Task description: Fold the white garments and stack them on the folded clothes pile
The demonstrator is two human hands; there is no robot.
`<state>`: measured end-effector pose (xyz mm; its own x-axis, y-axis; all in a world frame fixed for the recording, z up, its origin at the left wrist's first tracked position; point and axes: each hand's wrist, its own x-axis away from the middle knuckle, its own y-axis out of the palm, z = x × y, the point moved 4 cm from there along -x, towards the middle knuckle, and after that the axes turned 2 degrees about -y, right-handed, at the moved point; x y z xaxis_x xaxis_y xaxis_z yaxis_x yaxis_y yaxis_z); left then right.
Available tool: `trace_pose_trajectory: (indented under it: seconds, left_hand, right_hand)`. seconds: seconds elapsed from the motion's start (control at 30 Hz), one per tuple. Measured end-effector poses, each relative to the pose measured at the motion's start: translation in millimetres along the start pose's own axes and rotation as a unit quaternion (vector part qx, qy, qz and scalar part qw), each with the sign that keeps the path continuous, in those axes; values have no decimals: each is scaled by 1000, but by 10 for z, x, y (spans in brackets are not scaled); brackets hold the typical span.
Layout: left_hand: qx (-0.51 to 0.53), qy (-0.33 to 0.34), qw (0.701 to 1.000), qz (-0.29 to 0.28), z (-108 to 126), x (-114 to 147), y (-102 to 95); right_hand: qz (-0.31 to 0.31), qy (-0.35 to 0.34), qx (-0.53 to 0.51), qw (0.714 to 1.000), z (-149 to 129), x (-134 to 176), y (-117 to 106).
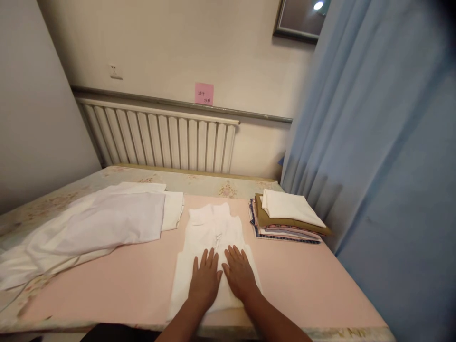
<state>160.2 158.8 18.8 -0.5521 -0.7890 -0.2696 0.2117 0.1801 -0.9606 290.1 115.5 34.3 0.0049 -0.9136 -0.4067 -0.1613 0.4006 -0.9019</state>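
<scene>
A white shirt (233, 233) lies flat in a long narrow shape on the pink cloth (142, 280), its collar end pointing away from me. My left hand (205, 280) rests palm down on the left part of the shirt, fingers spread. Beside it, my right hand (241, 274) presses flat on the right part, its fingers stretched out too. The two thumbs are close together, with a small gap between them. Just beyond my fingertips, the shirt has small wrinkles along its middle. Neither hand grips the fabric.
Loose white garments (117, 218) lie heaped on the left. A stack of folded clothes (285, 218) sits on the right, a white piece on top. Behind the flower-patterned bed (228, 191) stands a white radiator (171, 140). A blue curtain (356, 118) hangs along the right side.
</scene>
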Motion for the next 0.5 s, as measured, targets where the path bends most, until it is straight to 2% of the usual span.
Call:
trace_pose_trajectory:
  seconds: [0.13, 0.5]
  left_hand:
    - [2, 39, 999, 32, -55, 38, 49]
    - [30, 129, 988, 73, -287, 59, 66]
  right_hand:
    - [-10, 5, -5, 1000, 3, -5, 9]
    - [1, -6, 15, 1000, -7, -15, 27]
